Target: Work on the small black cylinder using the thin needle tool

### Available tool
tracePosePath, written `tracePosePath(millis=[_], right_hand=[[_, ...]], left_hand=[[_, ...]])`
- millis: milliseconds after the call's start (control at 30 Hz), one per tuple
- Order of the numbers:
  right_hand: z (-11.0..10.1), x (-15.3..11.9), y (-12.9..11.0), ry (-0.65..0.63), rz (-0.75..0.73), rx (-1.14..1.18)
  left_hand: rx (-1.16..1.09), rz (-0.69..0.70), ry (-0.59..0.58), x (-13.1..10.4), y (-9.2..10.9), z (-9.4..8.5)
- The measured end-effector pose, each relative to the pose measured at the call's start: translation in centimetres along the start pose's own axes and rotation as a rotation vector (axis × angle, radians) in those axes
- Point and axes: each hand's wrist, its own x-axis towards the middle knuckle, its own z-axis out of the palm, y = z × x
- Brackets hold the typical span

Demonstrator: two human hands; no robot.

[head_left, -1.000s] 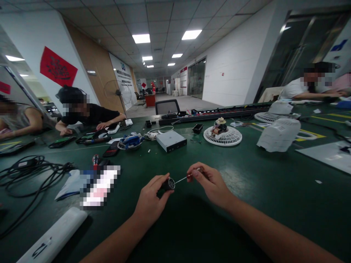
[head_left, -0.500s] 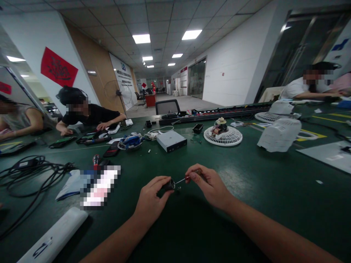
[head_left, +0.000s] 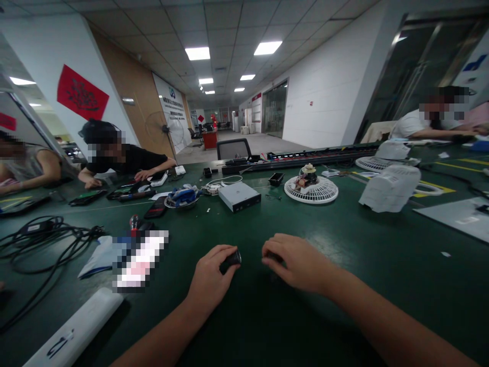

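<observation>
My left hand (head_left: 214, 270) pinches a small black cylindrical part (head_left: 232, 260) between thumb and fingers, just above the green table. To its right, apart from it, my right hand (head_left: 296, 260) has its fingers curled down toward the thumb. Something dark shows between these fingertips, mostly hidden by the hand, and I cannot make out what it is. No screwdriver shaft is visible between the hands. Beyond them on the table (head_left: 244, 229) lies a silver optical disc drive (head_left: 239, 196).
A white fan grille (head_left: 311, 191) with a motor stands behind my right hand, a white plastic housing (head_left: 391, 188) farther right. At left are a long white case (head_left: 76, 329), black cables (head_left: 49, 242) and a metal dish (head_left: 181, 198) with blue contents. Co-workers sit at both sides.
The thin screwdriver's shaft, which pointed from my right hand into the black part, no longer shows. My right hand has drawn slightly right and turned palm-down. My left hand stays nearly still.
</observation>
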Motion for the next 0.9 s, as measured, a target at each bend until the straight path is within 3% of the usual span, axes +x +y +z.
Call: tracePosePath(millis=[133,200,533,900], right_hand=[[-0.2,0.1,0.5,-0.345,0.196,-0.004],[0.0,0.1,0.5,-0.379,0.194,0.022],[2.6,0.8,-0.4,0.111,-0.04,0.132],[3.7,0.8,-0.3,0.255,-0.16,0.286]], left_hand=[[0.002,-0.035,-0.03,0.1,0.3,0.0],[0.0,-0.048,-0.043,0.1,0.4,0.0],[-0.074,0.055,-0.049,-0.5,0.7,0.1],[-0.122,0.327,-0.007,-0.8,1.3,0.0]])
